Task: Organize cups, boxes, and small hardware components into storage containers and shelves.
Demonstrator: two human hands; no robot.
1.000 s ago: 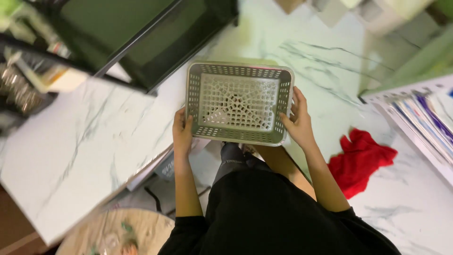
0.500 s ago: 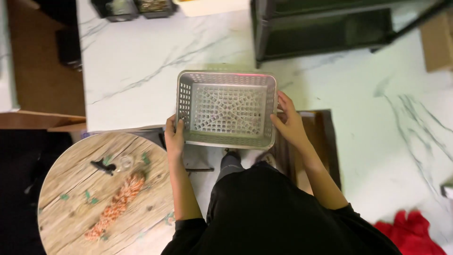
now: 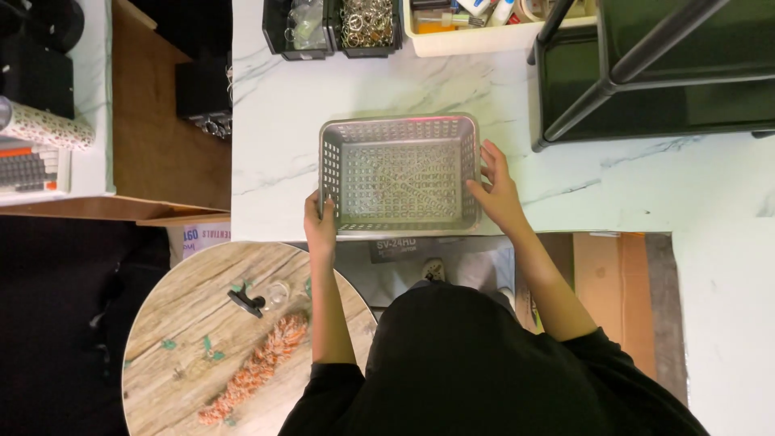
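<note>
A grey perforated plastic basket (image 3: pixel 399 175), empty, rests on the white marble-patterned table (image 3: pixel 274 137) near its front edge. My left hand (image 3: pixel 320 224) grips the basket's left front corner. On the other side, my right hand (image 3: pixel 497 192) holds the basket's right wall with the fingers spread along it. My dark-clothed torso fills the lower middle of the view.
Black bins (image 3: pixel 333 24) of small metal parts and a cream tray (image 3: pixel 476 36) line the table's far edge. A black frame stand (image 3: pixel 646 73) occupies the far right. A round wooden table (image 3: pixel 218 347) with an orange strand and a black clip stands at lower left.
The view has swung as I carried the basket from right to left; the red cloth has left the view. The basket now sits on the marble table, both hands still on it.
</note>
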